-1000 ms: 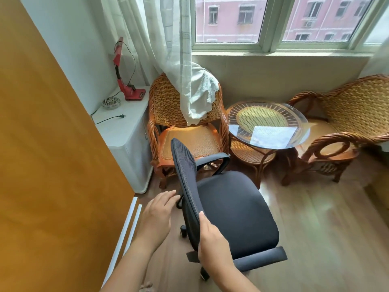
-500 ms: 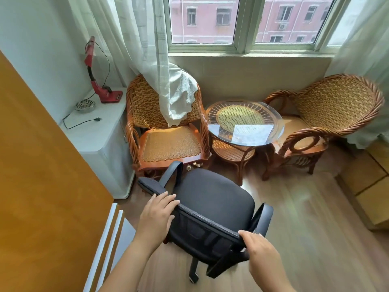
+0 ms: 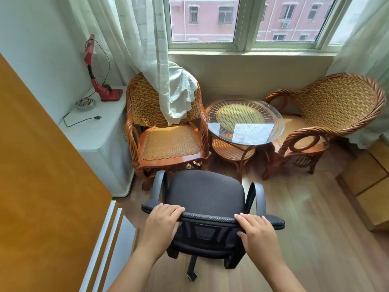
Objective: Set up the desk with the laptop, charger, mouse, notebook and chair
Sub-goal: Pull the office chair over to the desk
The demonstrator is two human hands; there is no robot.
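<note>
A black mesh office chair point(image 3: 205, 196) on castors stands on the wooden floor in front of me, its seat facing the window and its backrest toward me. My left hand point(image 3: 162, 222) grips the left part of the backrest's top edge. My right hand point(image 3: 257, 230) grips the right part of the same edge, fingers curled over it. The chair's two grey armrests rise on either side of the seat. No laptop, charger, mouse or notebook is in view.
An orange wooden panel point(image 3: 42, 186) fills the left side. A white cabinet point(image 3: 99, 140) with a red lamp point(image 3: 99, 81) stands by the wall. Two wicker armchairs point(image 3: 166, 131) point(image 3: 328, 119) and a round glass-topped table point(image 3: 245, 121) sit under the window, close to the office chair's front.
The office chair has swivelled from side-on until its back faces me squarely. Both hands have moved onto the top edge of the backrest and closed on it.
</note>
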